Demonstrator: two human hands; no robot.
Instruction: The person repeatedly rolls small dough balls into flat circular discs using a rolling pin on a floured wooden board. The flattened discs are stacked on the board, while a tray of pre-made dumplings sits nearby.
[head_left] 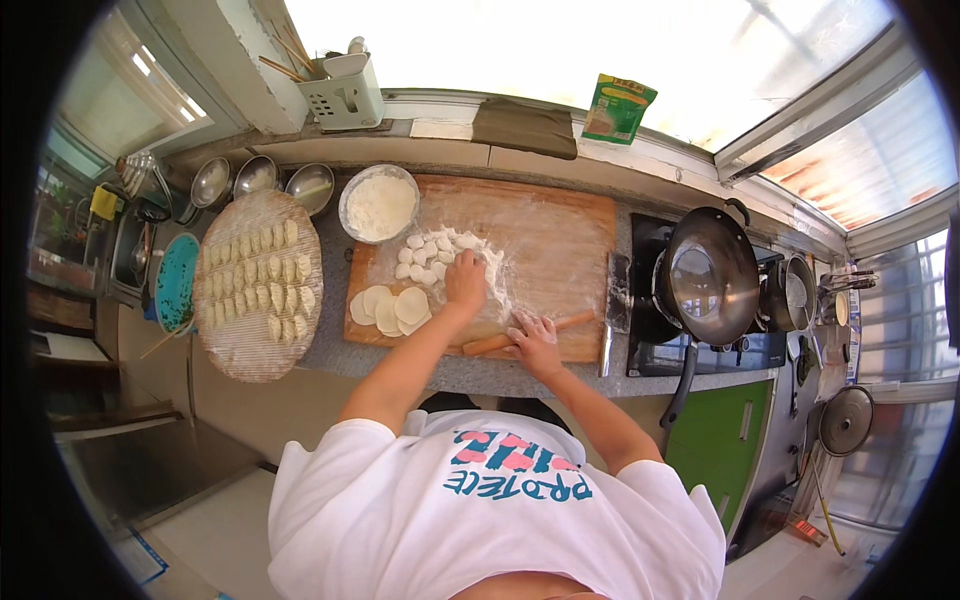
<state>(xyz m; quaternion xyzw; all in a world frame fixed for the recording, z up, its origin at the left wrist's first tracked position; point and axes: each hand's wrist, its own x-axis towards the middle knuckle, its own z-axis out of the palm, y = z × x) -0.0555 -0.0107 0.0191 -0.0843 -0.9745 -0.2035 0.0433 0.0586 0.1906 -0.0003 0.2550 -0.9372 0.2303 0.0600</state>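
Right hand (pixel 535 338): fingers spread over rolling pin (pixel 573 321), midsection hidden. Pin: by cutting board's (pixel 565 240) near edge, axis left-right, right end farther away. Left hand (pixel 466 282): fingertips hidden beside dough pieces (pixel 418 257); grip indeterminable.

Right of the grip (pixel 537 340), a dark wok (pixel 712 275) sits on a black gas stove (pixel 646 352), a metal pot (pixel 793 293) beyond it. Ahead of the grip, a green pouch (pixel 617 110) stands by the window (pixel 560 45), near a dark cloth (pixel 525 128); ahead and left, a pale utensil caddy (pixel 344 102). A round lid (pixel 846 420) shows far right, past a green cabinet door (pixel 715 430).
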